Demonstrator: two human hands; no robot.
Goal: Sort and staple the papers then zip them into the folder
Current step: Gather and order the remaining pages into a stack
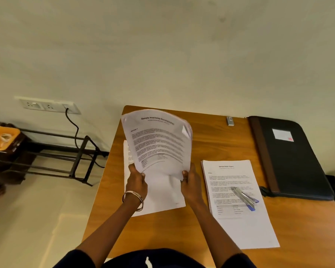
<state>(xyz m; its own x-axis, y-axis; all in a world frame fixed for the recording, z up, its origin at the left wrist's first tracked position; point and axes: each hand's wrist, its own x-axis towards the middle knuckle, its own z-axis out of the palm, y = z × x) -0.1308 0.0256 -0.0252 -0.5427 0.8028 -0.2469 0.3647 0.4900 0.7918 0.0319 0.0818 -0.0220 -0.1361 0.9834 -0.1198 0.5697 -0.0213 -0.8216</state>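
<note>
A bundle of printed papers (157, 140) is held upright above the wooden table (211, 144), curving backwards at the top. My left hand (136, 180) grips its lower left edge and my right hand (190, 183) grips its lower right edge. Beneath the bundle another white sheet (162, 198) lies flat on the table. To the right lies a second stack of printed papers (238, 219) with a silver and blue stapler (245, 198) resting on it. A black zip folder (292, 159) lies shut at the table's far right.
A small grey object (230, 120) sits near the table's back edge. Left of the table stand a black metal rack (66, 153) and an orange-lidded box (3, 137). A cable (75, 132) hangs from a wall socket (48, 106).
</note>
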